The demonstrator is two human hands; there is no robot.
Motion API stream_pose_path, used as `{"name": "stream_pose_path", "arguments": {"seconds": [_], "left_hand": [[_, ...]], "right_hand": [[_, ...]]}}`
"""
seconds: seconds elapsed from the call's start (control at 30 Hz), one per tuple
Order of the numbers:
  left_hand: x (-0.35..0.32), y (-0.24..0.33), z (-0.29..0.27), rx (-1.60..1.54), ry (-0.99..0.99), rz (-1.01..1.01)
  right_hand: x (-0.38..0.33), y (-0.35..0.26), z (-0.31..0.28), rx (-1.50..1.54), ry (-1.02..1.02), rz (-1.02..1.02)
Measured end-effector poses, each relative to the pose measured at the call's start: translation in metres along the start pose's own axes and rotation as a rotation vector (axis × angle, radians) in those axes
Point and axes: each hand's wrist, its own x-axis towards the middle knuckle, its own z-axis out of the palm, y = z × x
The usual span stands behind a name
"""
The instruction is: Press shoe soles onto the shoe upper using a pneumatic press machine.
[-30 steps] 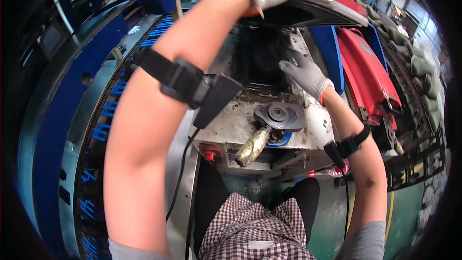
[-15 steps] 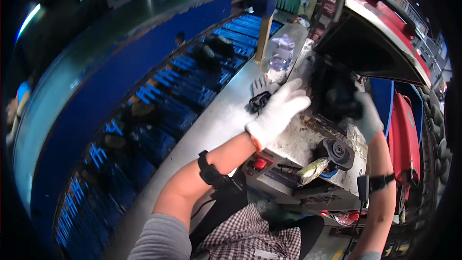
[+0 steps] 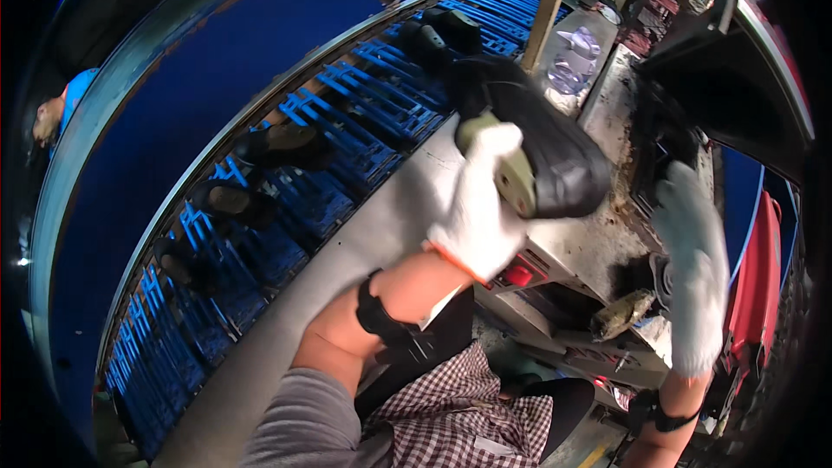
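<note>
The black shoe [image 3: 537, 143] is now coming off the blue rack [image 3: 347, 113] in my left hand [image 3: 477, 208], fingers clamped on its sole — my right hand [image 3: 693, 269] is resting open-palmed beside the machine [image 3: 607, 234], holding nothing.

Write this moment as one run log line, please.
left hand: holds black shoe | right hand: at machine, grip unclear | blue rack: more shoes

Shoe up over the bench
Left hand [image 3: 475, 212] holds shoe [image 3: 542, 143] above machine bench [image 3: 589, 243]; conveyor racks [image 3: 347, 130] left, right hand [image 3: 693, 269] right.
</note>
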Motion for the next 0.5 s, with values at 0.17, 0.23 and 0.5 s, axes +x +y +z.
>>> {"name": "stream_pose_path", "arguments": {"seconds": [0.17,0.23,0.5], "left_hand": [[0.109,0.076,-0.09,0.453,0.553,-0.077],[0.152,0.115,-0.128,0.691,0.605,0.072],[0.223,0.174,-0.214,1.801,0.832,0.434]], "right_hand": [[-0.049,0.025,-0.056,-0.134,0.464,0.006],[-0.062,0.034,-0.082,-0.121,0.486,0.031],[-0.077,0.064,-0.103,0.1,0.706,0.164]]}}
